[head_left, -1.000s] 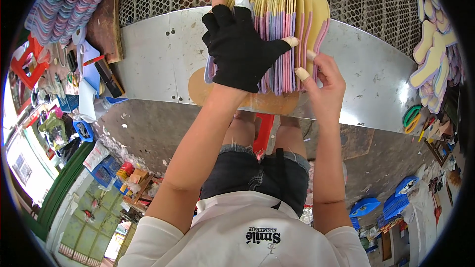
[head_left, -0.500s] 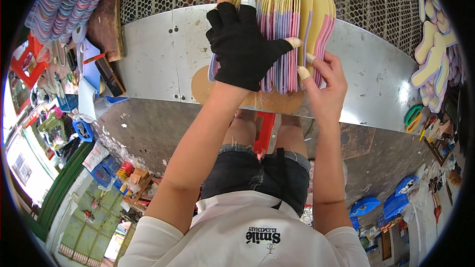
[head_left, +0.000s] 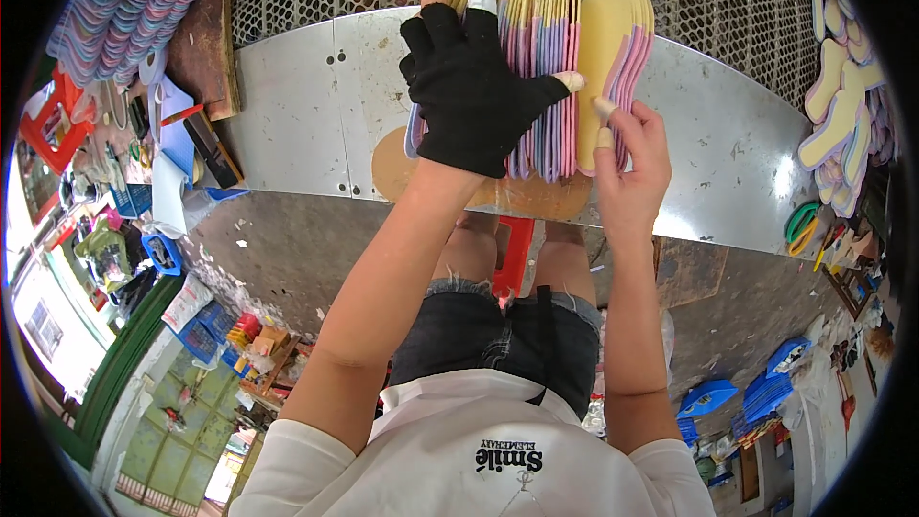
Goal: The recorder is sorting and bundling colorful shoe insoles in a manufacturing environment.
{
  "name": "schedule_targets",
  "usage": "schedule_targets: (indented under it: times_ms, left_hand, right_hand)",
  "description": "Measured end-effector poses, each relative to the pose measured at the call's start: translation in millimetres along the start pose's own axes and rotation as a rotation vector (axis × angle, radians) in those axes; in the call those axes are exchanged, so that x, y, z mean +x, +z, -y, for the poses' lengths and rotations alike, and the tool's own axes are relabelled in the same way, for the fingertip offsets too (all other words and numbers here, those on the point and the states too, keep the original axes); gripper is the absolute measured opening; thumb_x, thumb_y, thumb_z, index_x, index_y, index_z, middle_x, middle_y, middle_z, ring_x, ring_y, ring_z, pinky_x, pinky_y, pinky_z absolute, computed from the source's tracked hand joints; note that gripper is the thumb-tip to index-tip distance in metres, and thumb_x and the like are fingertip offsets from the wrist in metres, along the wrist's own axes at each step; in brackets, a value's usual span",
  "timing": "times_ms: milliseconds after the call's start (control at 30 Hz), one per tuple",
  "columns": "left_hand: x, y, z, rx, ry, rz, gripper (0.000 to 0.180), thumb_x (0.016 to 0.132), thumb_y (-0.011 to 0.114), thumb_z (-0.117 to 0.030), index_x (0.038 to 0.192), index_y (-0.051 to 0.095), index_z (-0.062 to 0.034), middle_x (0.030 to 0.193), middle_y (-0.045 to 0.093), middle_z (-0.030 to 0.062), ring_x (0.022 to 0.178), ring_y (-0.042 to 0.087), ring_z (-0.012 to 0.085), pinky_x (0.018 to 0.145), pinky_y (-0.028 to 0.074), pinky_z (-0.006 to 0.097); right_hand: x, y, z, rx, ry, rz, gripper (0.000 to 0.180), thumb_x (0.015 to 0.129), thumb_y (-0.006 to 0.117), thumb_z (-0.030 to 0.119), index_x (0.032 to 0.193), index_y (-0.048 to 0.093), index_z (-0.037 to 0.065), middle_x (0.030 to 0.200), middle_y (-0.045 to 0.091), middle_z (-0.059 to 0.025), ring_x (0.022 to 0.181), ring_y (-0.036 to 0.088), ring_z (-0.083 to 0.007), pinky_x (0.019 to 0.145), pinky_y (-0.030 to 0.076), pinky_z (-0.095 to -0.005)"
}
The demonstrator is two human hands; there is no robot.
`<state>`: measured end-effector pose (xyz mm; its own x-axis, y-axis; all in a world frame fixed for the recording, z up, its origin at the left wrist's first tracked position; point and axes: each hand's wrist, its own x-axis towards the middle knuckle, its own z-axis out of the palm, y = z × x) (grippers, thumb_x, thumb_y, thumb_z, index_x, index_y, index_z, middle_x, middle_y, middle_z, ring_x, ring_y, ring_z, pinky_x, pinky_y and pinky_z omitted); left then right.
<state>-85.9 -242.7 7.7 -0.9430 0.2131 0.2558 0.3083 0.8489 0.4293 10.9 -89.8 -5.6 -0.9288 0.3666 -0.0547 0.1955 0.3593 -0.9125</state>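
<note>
A row of shoe insoles (head_left: 550,124), yellow with pink and lilac lower parts, stands on edge on the metal worktop. My left hand (head_left: 469,101), in a black fingerless glove, lies spread across the row, its thumb against the row's right side. To the right, a fanned group of insoles (head_left: 601,33) leans over, the front one showing its yellow face. My right hand (head_left: 634,168) is at the lower part of this group, thumb and forefinger apart near the front insole. Nothing shows pinched between them. Tape covers several fingertips.
A metal worktop (head_left: 297,115) curves in front of me, with wire mesh (head_left: 728,0) beyond. More insoles hang in stacks (head_left: 134,0) at far left and lie in a pile (head_left: 847,115) at right. Green-handled scissors (head_left: 800,220) lie at the right edge. A red stool (head_left: 514,254) is beneath me.
An upright insole beside the row has tipped right onto the leaning group. My right thumb and forefinger have shifted slightly right with it. My left hand has stayed almost still.
</note>
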Motion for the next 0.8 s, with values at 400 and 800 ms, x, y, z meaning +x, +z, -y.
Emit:
schedule_targets:
  times_ms: [400, 800]
  left_hand:
    - [-1.6, 3.4, 4.2, -0.024, 0.047, -0.031, 0.119, 0.055, 0.088, -0.053, 0.147, 0.03, -0.0038, 0.147, 0.026, 0.0268, 0.128, 0.035, 0.0449, 0.103, 0.037, 0.049]
    - [-3.8, 4.4, 8.1, -0.002, 0.005, -0.007, 0.121, 0.054, 0.087, -0.055, 0.147, 0.029, -0.0038, 0.148, 0.027, 0.0247, 0.128, 0.036, 0.0443, 0.102, 0.038, 0.05]
  right_hand:
    - [-2.1, 3.4, 0.2, -0.046, -0.007, 0.001, 0.03, 0.074, 0.075, 0.009, 0.103, 0.07, 0.003, 0.112, 0.056, -0.017, 0.101, 0.059, -0.0311, 0.087, 0.048, -0.0357]
    - [-10.8, 11.4, 5.6, -0.216, -0.114, 0.036, 0.036, 0.073, 0.076, 0.011, 0.107, 0.068, 0.004, 0.122, 0.05, -0.0202, 0.109, 0.055, -0.0355, 0.093, 0.044, -0.0382]
